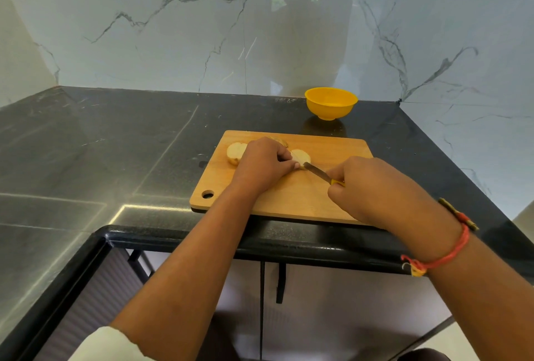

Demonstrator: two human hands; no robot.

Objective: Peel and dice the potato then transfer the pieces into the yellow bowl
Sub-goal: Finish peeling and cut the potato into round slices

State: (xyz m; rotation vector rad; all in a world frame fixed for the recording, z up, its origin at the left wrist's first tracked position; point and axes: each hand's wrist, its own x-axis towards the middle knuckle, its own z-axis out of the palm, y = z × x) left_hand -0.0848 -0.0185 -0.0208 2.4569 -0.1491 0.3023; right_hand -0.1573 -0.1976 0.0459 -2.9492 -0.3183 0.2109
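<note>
On the wooden cutting board (332, 201) lie pale peeled potato pieces. My left hand (261, 165) pinches one potato piece (302, 156) near the board's middle. A second potato piece (235, 152) lies to the left of that hand, and a scrap of peel (280, 141) shows just behind my knuckles. My right hand (372, 187) grips a small knife (318, 172) by its yellow handle; the blade tip touches the pinched piece. The yellow bowl (331, 103) stands behind the board by the wall, and it looks empty.
The board lies on a dark stone counter (115, 144) near its front edge (260, 242). A marble wall rises right behind the bowl and along the right side. A red thread band (445, 256) circles my right wrist. Cabinet doors show below the counter.
</note>
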